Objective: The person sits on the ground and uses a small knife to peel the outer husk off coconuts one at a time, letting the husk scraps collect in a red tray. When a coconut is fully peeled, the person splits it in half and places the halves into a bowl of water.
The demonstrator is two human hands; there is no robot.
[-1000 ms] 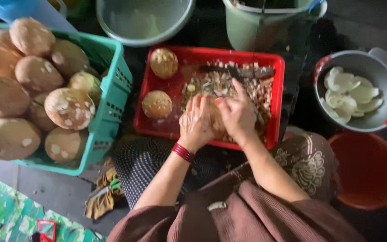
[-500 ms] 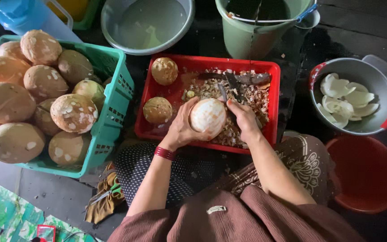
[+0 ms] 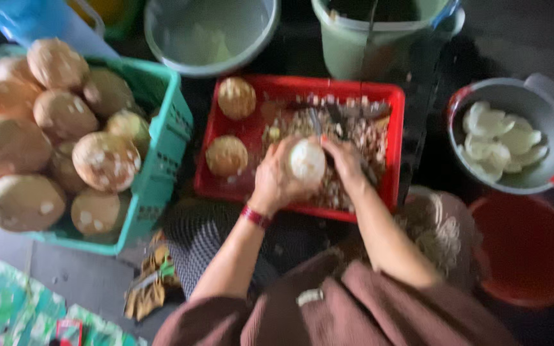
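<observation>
Two hands meet over the red tray (image 3: pixel 226 192). Left hand (image 3: pixel 276 182) cups a pale peeled coconut (image 3: pixel 307 160) from below and the side, fingers (image 3: pixel 270 160) wrapped round it, so the white face turns up toward the worker. Right hand (image 3: pixel 346 163) presses against the nut's right flank, fingers curled; a dark blade or tool seems to run up from it, but blur hides the grip, so I cannot tell whether it clasps anything. A red band sits on the left wrist.

The nut is held just above the tray's middle, likely so parings drop onto the heap of husk scraps (image 3: pixel 354 131) there. Two brown shelled nuts (image 3: pixel 236 97) lie at the tray's left end, apart from the scraps and from each other.

Left of the tray, touching or nearly so, a green crate (image 3: pixel 161 160) is heaped with husked coconuts (image 3: pixel 104 160). Right of it, well apart, a metal pot (image 3: pixel 514 186) holds white slices (image 3: pixel 498 138); an orange bucket (image 3: pixel 527 250) stands just below the pot. Beyond the tray: a grey basin (image 3: pixel 209 38) and a green pail (image 3: pixel 379 45).

Open room is slight. The tray's near rim lies over the worker's knees; vessels hem in every other side. The only free lane runs between tray and pot, on dark floor.
</observation>
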